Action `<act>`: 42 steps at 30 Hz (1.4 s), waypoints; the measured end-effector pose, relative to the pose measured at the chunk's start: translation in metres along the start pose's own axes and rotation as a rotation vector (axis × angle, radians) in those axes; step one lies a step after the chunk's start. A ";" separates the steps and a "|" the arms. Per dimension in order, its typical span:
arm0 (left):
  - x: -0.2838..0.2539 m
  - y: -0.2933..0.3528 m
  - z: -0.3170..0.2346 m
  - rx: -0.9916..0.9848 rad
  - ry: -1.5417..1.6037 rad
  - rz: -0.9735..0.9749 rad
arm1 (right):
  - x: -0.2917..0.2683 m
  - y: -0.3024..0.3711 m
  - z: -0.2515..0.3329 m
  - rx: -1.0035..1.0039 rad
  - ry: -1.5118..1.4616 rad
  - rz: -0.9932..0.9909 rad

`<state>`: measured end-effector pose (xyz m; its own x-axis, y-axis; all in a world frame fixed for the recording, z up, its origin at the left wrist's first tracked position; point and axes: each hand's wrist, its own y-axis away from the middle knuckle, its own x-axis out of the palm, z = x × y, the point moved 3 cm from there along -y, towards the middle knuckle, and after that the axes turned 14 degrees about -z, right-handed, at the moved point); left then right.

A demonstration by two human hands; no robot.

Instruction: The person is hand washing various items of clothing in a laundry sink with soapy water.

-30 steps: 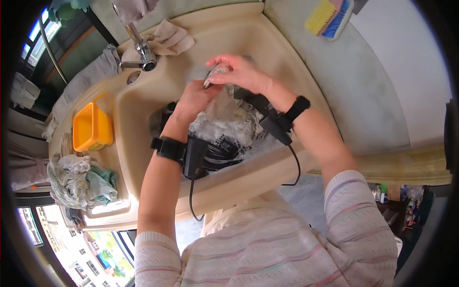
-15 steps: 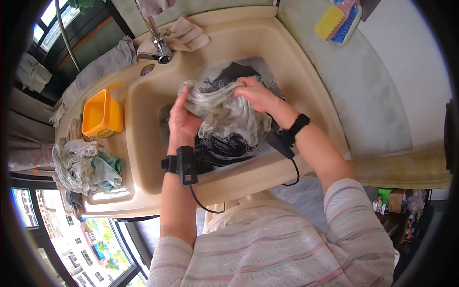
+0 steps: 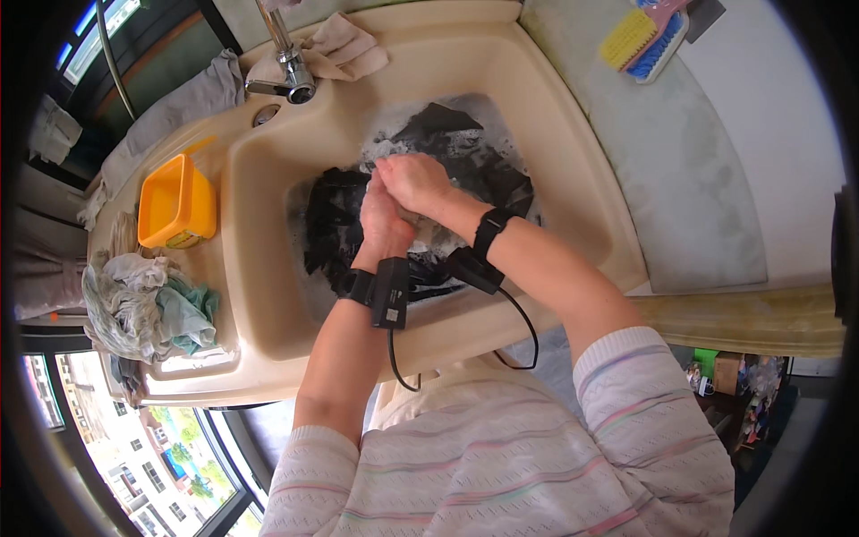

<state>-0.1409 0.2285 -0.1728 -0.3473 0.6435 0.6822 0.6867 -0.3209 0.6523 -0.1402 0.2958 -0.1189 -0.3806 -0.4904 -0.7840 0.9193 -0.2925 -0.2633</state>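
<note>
My left hand (image 3: 385,219) and my right hand (image 3: 413,183) are pressed together over the sink basin, both closed. Bunched between them is a pale garment (image 3: 434,237), mostly hidden by my hands and wrists; a bit of it shows below my right hand. Under it, dark wet clothes (image 3: 488,170) lie in sudsy water, spread across the bottom of the beige sink (image 3: 573,179). Each wrist wears a black strap with a small box and a cable.
A chrome faucet (image 3: 291,72) stands at the back, with a beige cloth (image 3: 349,49) beside it. On the left ledge are a yellow plastic container (image 3: 179,206) and a heap of pale and green laundry (image 3: 148,304). Brushes (image 3: 644,40) hang on the right wall.
My hands have come together from either side of the pale garment. It was spread and lifted between them; now it is bunched lower, and more of the dark clothes show.
</note>
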 end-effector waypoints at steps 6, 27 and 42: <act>-0.016 0.029 -0.018 0.093 0.088 0.396 | 0.000 0.021 0.024 -0.114 -0.029 0.002; 0.025 0.045 -0.053 0.146 -0.294 0.323 | -0.046 0.021 -0.078 0.109 -0.267 0.673; -0.029 0.009 -0.029 0.237 -0.077 0.149 | -0.033 0.039 0.049 -0.262 -0.316 0.045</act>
<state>-0.1429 0.1871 -0.1771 -0.1882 0.6554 0.7315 0.8596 -0.2504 0.4455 -0.0971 0.2601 -0.0759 -0.3139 -0.7378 -0.5976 0.9146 -0.0661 -0.3988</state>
